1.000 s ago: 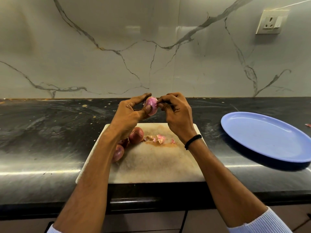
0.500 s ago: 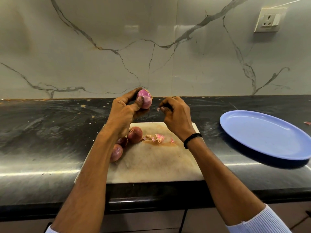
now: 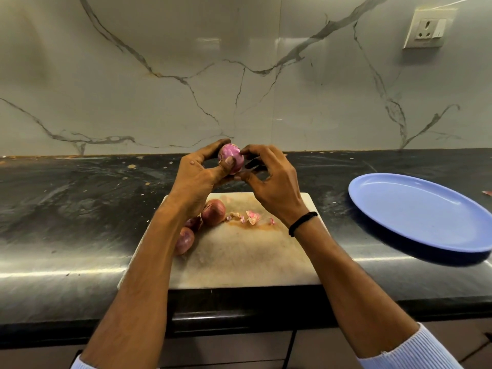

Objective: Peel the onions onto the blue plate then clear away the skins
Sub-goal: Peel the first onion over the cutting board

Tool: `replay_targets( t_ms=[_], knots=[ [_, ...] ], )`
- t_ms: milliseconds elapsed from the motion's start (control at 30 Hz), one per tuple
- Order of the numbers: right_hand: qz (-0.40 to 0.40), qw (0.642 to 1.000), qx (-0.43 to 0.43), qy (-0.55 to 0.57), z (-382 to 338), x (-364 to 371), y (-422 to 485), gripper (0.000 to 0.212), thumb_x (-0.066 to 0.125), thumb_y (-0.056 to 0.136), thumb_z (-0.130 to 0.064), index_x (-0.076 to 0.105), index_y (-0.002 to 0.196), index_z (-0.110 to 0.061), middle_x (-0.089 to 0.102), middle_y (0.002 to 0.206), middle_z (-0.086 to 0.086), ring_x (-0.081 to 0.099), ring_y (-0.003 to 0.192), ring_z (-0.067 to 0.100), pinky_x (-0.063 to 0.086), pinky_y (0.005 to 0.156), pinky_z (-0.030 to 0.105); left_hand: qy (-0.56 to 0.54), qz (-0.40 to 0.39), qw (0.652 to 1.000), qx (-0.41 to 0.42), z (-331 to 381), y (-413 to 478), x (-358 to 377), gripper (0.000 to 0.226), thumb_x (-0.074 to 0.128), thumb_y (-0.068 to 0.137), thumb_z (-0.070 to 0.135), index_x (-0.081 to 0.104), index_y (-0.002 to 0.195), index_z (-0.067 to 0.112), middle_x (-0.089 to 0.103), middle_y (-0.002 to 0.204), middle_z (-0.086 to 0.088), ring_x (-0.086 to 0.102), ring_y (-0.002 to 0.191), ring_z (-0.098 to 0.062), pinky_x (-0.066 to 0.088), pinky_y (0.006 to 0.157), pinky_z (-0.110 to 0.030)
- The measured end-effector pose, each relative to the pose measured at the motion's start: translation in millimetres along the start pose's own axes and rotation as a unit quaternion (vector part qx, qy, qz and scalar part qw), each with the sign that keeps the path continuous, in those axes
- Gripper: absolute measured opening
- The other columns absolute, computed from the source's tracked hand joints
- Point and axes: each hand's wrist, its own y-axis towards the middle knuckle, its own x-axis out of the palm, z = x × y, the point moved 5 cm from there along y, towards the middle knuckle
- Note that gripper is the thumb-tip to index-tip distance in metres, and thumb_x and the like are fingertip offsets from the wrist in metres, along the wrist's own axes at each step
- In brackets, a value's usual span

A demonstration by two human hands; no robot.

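Note:
My left hand (image 3: 198, 177) grips a small, partly peeled pink onion (image 3: 231, 157) above the far edge of the white cutting board (image 3: 245, 257). My right hand (image 3: 269, 182) meets it from the right, fingertips curled against the onion's skin. Three unpeeled red onions lie on the board's left part: one (image 3: 213, 212) in the open, one (image 3: 193, 222) half hidden by my left wrist, one (image 3: 185, 240) beside my forearm. Loose skin scraps (image 3: 251, 217) lie on the board under my right hand. The blue plate (image 3: 423, 209) sits to the right on the counter with nothing on it.
The black stone counter (image 3: 80, 209) carries scattered crumbs and runs to a marble backsplash. A wall socket (image 3: 427, 27) is at the upper right. A small reddish scrap (image 3: 487, 193) lies at the right edge past the plate.
My right hand, which had pulled a bit of skin away to the right, has come back against the onion. My left hand still holds the onion at about the same height.

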Motion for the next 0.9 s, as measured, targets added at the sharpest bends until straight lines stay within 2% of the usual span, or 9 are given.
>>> replay_targets(
  t_ms=[167, 300, 400, 633, 800, 900],
  knots=[
    [0.002, 1.000, -0.012, -0.020, -0.1, 2.1, -0.5, 0.038, 0.078, 0.083, -0.008, 0.063, 0.117, -0.004, 0.061, 0.111, 0.014, 0.063, 0.096, 0.021, 0.054, 0.085, 0.022, 0.034, -0.004, 0.999, 0.017, 2.0, -1.1, 2.4, 0.064, 0.072, 0.073, 0.021, 0.059, 0.134, 0.008, 0.062, 0.122, 0.004, 0.064, 0.115, -0.021, 0.061, 0.084, -0.037],
    [0.011, 0.999, -0.014, -0.039, 1.0, 2.4, -0.5, 0.035, 0.078, 0.082, -0.005, 0.064, 0.115, -0.003, 0.062, 0.111, 0.013, 0.061, 0.098, 0.019, 0.047, 0.087, 0.010, 0.057, 0.002, 0.998, 0.021, 2.0, -0.9, 2.1, 0.064, 0.072, 0.072, 0.022, 0.060, 0.133, 0.008, 0.062, 0.123, 0.001, 0.063, 0.116, -0.022, 0.060, 0.087, -0.043],
    [0.019, 0.999, -0.016, -0.038, 1.5, 3.0, -1.1, 0.033, 0.077, 0.083, -0.005, 0.064, 0.113, -0.002, 0.062, 0.110, 0.013, 0.060, 0.098, 0.018, 0.047, 0.088, 0.009, 0.059, 0.006, 0.998, 0.017, 1.8, -1.0, 2.2, 0.063, 0.073, 0.072, 0.021, 0.060, 0.133, 0.008, 0.062, 0.123, 0.002, 0.063, 0.117, -0.024, 0.060, 0.087, -0.045],
    [0.025, 0.999, -0.021, -0.043, 3.4, 2.6, -1.0, 0.025, 0.075, 0.085, -0.004, 0.065, 0.107, 0.000, 0.062, 0.107, 0.013, 0.058, 0.095, 0.015, 0.043, 0.086, 0.005, 0.049, 0.001, 0.999, 0.003, 2.1, -2.7, 5.2, 0.062, 0.071, 0.072, 0.020, 0.060, 0.132, 0.010, 0.061, 0.119, 0.007, 0.063, 0.113, -0.022, 0.061, 0.083, -0.034],
    [0.035, 0.997, -0.032, -0.055, 0.4, 2.4, -2.5, 0.010, 0.072, 0.086, -0.001, 0.066, 0.094, 0.001, 0.062, 0.101, 0.014, 0.054, 0.090, 0.012, 0.043, 0.082, 0.004, 0.020, 0.010, 1.000, -0.006, 0.4, -1.7, 3.7, 0.060, 0.072, 0.074, 0.025, 0.061, 0.131, 0.012, 0.062, 0.127, 0.000, 0.065, 0.113, -0.026, 0.061, 0.083, -0.036],
    [0.020, 1.000, -0.004, -0.011, 2.3, 2.2, -0.1, 0.019, 0.072, 0.086, -0.002, 0.065, 0.104, -0.001, 0.061, 0.105, 0.013, 0.059, 0.092, 0.014, 0.048, 0.084, 0.010, -0.010, 0.014, 1.000, -0.018, 1.0, -2.1, 2.8, 0.064, 0.068, 0.079, 0.025, 0.053, 0.139, 0.008, 0.059, 0.134, -0.008, 0.064, 0.115, -0.026, 0.061, 0.083, -0.034]
  ],
)
